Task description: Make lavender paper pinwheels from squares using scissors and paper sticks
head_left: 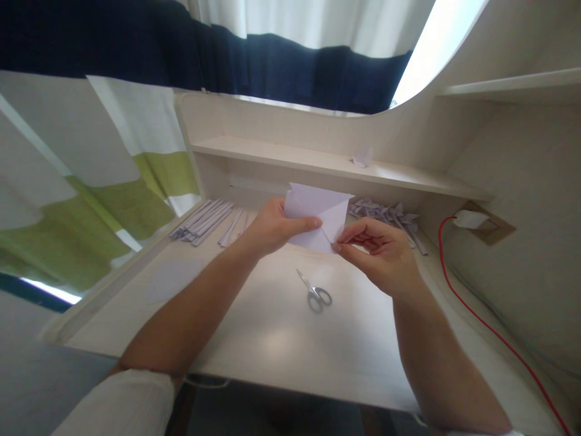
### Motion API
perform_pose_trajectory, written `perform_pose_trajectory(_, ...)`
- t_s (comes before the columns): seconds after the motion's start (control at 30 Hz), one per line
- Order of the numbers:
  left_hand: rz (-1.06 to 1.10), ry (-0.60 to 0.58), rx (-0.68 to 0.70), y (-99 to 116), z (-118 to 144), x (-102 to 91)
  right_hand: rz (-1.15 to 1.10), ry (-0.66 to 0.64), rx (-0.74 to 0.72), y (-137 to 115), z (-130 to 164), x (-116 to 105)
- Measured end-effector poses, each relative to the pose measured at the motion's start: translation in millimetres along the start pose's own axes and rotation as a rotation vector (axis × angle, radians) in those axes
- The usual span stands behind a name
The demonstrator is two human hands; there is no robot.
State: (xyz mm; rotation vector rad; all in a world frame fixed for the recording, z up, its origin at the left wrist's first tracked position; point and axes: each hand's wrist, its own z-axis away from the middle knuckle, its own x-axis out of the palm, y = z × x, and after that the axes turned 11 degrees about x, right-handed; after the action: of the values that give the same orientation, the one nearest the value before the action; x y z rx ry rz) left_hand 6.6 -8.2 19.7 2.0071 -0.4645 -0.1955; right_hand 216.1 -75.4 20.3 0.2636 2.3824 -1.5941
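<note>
A white sheet of paper [315, 203], roughly square with creases or cut edges, is held up above the desk between my two hands. My left hand [276, 227] grips its left side, the thumb lying flat across the front and the fingers behind. At the lower right corner, my right hand [376, 248] pinches the paper between thumb and forefinger. A dark line runs slantwise from the left thumb tip toward that pinch; whether it is a slit or a fold I cannot tell. Below the paper, a pair of scissors [313, 292] lies on the desk, blades pointing away from me.
Several rolled paper sticks [204, 221] lie at the back left, and a pile of folded paper pieces [385, 212] at the back right. Loose paper [175, 280] rests near my left forearm. A small paper piece [362, 158] sits on the shelf [272, 154]. A red cable [481, 312] hangs at the right.
</note>
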Motion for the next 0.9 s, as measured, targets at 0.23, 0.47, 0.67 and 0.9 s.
perform_pose_trajectory(0.23, 0.025, 0.011, -0.009, 2.9, 1.1, 1.4, -0.048, 0.004, 0.043, 1.6, -0.6, -0.2)
perform_pose_trajectory(0.47, 0.008, 0.022, 0.000, -6.1, -1.5, -0.7, -0.080, -0.053, 0.076, 4.1, -3.3, -1.7)
perform_pose_trajectory(0.67, -0.011, 0.018, -0.007, -13.3, -5.4, -2.1, -0.074, -0.005, 0.097, 5.6, -8.6, 2.9)
perform_pose_trajectory(0.9, -0.051, 0.030, 0.006, -13.8, -8.9, -6.1, 0.043, 0.020, 0.203, 20.7, 1.9, -0.2)
